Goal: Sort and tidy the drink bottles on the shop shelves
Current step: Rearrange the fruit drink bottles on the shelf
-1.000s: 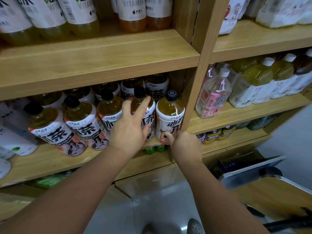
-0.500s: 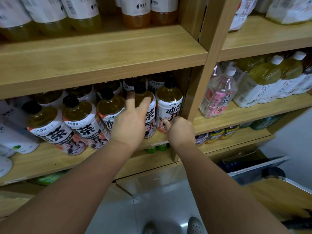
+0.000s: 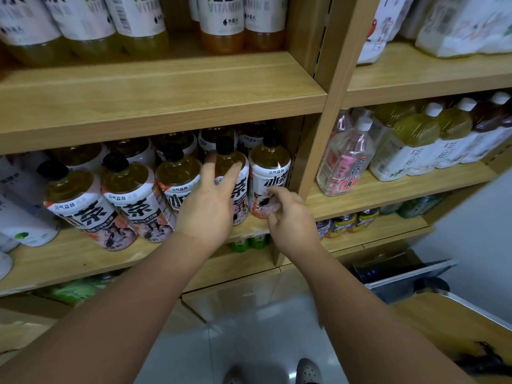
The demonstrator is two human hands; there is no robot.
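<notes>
Your left hand (image 3: 206, 206) lies opened, fingers straight and spread, against a round-shouldered clear plastic bottle of amber tea (image 3: 240, 189), black cap, glossy white label. Your right hand (image 3: 289, 214), fingers curled and blurred, sits at the base of the neighbouring bottle (image 3: 270, 173); grip cannot be told. Five such bottles front the pale wood-grain shelf (image 3: 69, 259) under both hands

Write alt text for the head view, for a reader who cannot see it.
A person's left hand lays straight, spread fingers on a black-capped tea bottle in a row on a wooden shelf. The right hand, blurred and curled, is at the lower label of the end bottle, beside the post.
</notes>
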